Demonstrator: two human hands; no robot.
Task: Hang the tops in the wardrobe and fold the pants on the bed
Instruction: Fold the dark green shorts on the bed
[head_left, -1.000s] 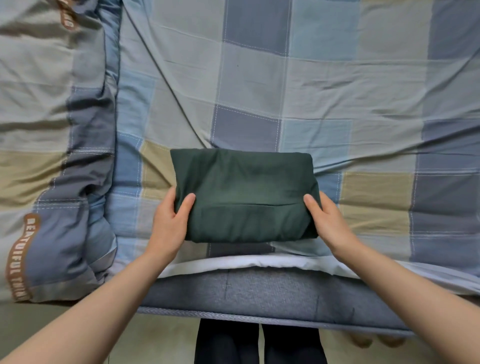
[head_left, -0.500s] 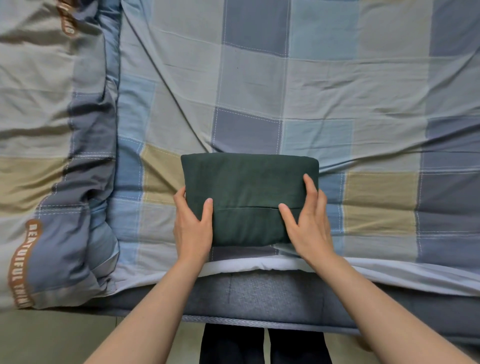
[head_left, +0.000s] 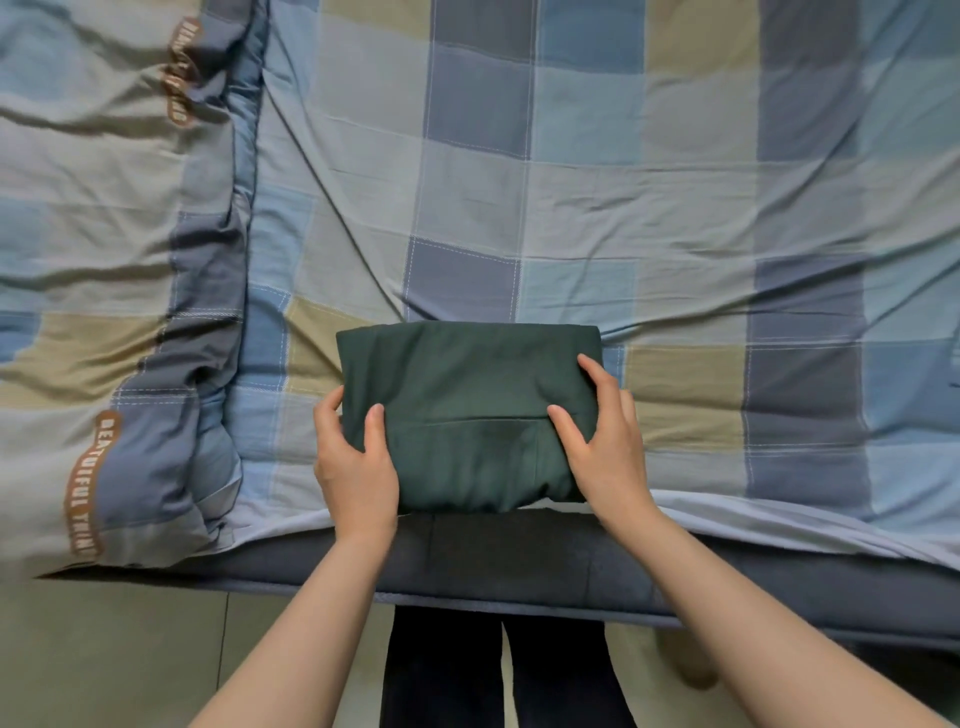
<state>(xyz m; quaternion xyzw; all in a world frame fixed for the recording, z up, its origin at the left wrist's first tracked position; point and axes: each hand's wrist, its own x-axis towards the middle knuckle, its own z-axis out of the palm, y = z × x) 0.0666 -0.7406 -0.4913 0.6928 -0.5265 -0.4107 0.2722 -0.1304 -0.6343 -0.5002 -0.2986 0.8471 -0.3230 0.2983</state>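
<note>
With the folded dark green pants (head_left: 467, 415) lying at the bed's (head_left: 675, 208) near edge, left hand (head_left: 356, 462) and right hand (head_left: 605, 447) gripping its ends should lift evenly, keeping folds together.

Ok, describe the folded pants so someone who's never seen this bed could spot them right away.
Find the checked sheet on the bed, then go to its near edge, right of the rolled duvet. The pants lie there as a compact rectangle, the left hand and right hand gripping its ends. They're the only plain dark green piece among the checks.
</note>
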